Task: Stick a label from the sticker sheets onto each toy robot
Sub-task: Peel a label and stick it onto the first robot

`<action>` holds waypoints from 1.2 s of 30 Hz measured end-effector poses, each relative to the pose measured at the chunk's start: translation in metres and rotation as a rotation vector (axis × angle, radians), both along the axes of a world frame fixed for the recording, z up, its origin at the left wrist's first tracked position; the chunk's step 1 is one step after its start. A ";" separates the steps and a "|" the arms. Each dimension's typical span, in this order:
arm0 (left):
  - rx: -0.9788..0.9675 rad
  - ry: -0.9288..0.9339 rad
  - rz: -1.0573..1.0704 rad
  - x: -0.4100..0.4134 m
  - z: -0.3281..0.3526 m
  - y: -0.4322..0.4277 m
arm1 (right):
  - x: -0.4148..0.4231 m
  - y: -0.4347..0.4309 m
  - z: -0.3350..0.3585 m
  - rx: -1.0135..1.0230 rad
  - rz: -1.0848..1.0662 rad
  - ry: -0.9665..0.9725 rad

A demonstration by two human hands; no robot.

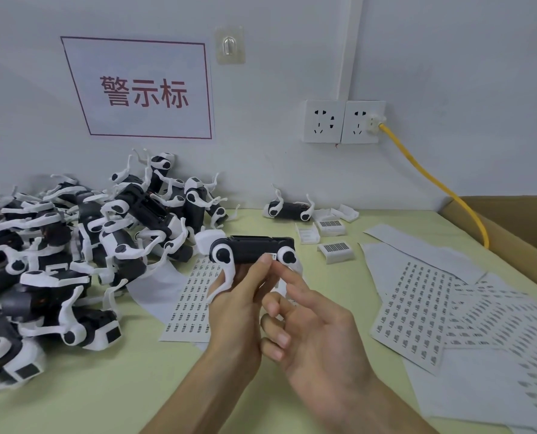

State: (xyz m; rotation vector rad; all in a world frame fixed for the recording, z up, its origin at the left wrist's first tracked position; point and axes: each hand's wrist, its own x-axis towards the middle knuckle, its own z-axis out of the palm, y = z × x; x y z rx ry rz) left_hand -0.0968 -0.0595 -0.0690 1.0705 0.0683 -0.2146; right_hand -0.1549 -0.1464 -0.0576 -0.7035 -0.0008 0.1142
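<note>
My left hand (239,311) grips a black-and-white toy robot (251,249) from below, holding it above the table with its thumb against the black body. A small white label (272,255) sits on the robot's side near the rear wheel joint. My right hand (311,321) is just right of it, index finger stretched toward the label, the other fingers loosely curled. A sticker sheet (192,296) lies under my hands. More sticker sheets (417,305) are spread at the right. A heap of toy robots (73,245) fills the left side.
One single toy robot (289,209) lies by the wall with small white barcode-marked parts (333,236) beside it. A cardboard box (511,223) stands at the far right. A yellow cable (433,180) runs from the wall socket (344,122) down behind the box.
</note>
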 end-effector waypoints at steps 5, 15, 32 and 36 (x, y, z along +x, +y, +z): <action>-0.008 0.020 0.039 0.000 0.001 -0.001 | -0.002 0.003 0.000 -0.048 0.004 -0.006; -0.012 -0.053 0.232 0.010 -0.004 -0.002 | 0.001 0.004 -0.006 -0.321 -0.177 -0.014; 0.021 -0.271 -0.023 0.009 -0.002 0.000 | 0.013 -0.019 -0.012 -0.944 -0.638 -0.252; 0.098 -0.352 0.021 0.012 -0.005 0.001 | 0.013 -0.020 -0.014 -0.949 -0.639 -0.272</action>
